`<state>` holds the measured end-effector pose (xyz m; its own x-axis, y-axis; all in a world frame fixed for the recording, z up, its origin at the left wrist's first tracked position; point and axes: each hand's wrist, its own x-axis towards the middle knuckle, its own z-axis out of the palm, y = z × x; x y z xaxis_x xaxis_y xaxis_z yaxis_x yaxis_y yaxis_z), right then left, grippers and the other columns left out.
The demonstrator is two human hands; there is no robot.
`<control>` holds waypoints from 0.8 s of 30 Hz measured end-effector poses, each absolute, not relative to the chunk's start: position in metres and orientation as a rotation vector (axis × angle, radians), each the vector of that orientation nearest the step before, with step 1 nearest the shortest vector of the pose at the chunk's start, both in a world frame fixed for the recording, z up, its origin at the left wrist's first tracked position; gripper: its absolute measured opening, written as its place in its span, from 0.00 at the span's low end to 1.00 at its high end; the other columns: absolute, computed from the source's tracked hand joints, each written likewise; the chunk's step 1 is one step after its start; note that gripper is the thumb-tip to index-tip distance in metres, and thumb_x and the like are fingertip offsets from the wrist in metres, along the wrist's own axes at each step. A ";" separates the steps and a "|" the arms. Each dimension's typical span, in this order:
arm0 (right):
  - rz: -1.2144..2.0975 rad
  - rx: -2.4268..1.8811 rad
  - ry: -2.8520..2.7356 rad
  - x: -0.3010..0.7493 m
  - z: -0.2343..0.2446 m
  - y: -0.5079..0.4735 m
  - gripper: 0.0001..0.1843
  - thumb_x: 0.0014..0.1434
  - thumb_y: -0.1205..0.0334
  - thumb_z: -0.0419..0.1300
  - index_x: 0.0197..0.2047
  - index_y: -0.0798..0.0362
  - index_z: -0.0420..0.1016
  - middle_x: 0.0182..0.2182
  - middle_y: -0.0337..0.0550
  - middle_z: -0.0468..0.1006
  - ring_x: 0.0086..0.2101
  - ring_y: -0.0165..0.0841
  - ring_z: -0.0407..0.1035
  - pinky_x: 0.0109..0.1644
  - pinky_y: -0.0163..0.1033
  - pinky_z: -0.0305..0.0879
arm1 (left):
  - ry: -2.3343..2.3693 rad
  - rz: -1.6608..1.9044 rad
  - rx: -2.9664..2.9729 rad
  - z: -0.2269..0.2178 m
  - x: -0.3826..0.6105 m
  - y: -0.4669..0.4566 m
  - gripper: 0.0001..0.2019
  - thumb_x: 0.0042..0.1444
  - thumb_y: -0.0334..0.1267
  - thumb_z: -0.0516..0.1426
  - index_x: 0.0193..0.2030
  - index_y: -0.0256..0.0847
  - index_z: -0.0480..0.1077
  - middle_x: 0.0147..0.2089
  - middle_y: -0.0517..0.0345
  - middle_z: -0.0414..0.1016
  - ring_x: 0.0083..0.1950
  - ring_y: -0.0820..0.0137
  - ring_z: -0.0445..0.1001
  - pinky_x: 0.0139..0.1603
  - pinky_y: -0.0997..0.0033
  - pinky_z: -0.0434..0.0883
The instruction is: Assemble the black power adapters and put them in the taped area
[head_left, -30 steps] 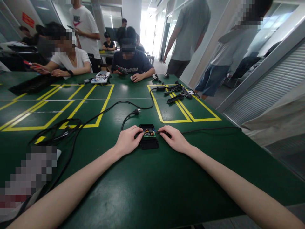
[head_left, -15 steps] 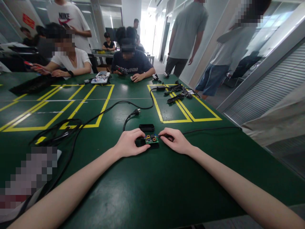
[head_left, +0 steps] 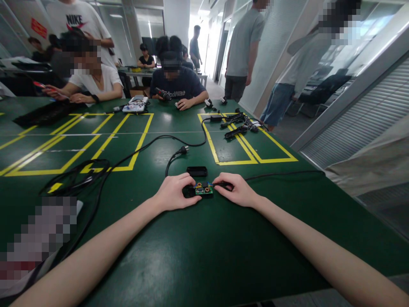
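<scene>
A small green circuit board [head_left: 204,190] with copper-coloured coils lies between my hands, black plastic of its casing showing around it. My left hand [head_left: 177,191] grips its left end, thumb at the near edge and fingers at the far side; the palm hides part of the casing. At the board's right end, my right hand [head_left: 234,187] pinches a black cable [head_left: 281,172] close to where blue wires meet the board. Just beyond lies a black casing half [head_left: 197,171], hollow side up, touched by neither hand.
A power plug [head_left: 183,150] on a black cord lies behind my left hand. Coiled cable [head_left: 78,175] is at the left. Several black adapters and cables [head_left: 238,125] lie within yellow tape at the back right. Co-workers sit across the green table [head_left: 179,256].
The circuit board has shifted very slightly right and toward me, and my right hand slightly down. Both hands keep their grip. In the background, standing people have moved.
</scene>
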<state>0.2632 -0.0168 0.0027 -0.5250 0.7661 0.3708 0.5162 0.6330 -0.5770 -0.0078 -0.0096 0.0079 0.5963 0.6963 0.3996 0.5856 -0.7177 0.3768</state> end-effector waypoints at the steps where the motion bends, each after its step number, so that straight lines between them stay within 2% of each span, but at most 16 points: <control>1: 0.541 -0.993 -2.245 0.263 0.003 -0.017 0.08 0.67 0.60 0.58 0.41 0.53 0.78 0.31 0.41 0.77 0.26 0.29 0.65 0.29 0.35 0.60 | 1.067 0.785 2.623 0.008 -0.008 -0.010 0.12 0.55 0.48 0.65 0.37 0.43 0.73 0.35 0.62 0.76 0.31 0.72 0.75 0.30 0.74 0.67; 12: 0.475 -0.996 -2.278 0.259 -0.001 -0.019 0.09 0.69 0.59 0.58 0.42 0.52 0.79 0.33 0.42 0.79 0.28 0.31 0.69 0.32 0.36 0.65 | 1.103 0.773 2.573 0.005 -0.006 -0.007 0.12 0.56 0.48 0.64 0.35 0.42 0.72 0.36 0.62 0.76 0.30 0.74 0.73 0.30 0.74 0.64; 19: 0.441 -0.986 -2.289 0.255 -0.003 -0.020 0.06 0.67 0.62 0.59 0.41 0.53 0.77 0.33 0.42 0.79 0.29 0.32 0.71 0.34 0.37 0.66 | 1.123 0.764 2.585 0.006 -0.005 -0.007 0.14 0.58 0.50 0.63 0.34 0.42 0.70 0.33 0.62 0.76 0.30 0.72 0.73 0.31 0.74 0.63; 24: 0.437 -1.005 -2.289 0.255 -0.004 -0.020 0.05 0.66 0.63 0.60 0.40 0.52 0.77 0.33 0.41 0.79 0.27 0.30 0.68 0.32 0.36 0.64 | 1.087 0.806 2.593 0.008 -0.005 -0.008 0.07 0.60 0.41 0.59 0.33 0.42 0.70 0.33 0.59 0.75 0.33 0.69 0.73 0.34 0.72 0.66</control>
<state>0.2551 -0.0195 -0.0035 -0.5374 0.7490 0.3876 0.5538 0.6600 -0.5076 -0.0049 -0.0080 0.0081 0.5767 0.7105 0.4033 0.5922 -0.7036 0.3927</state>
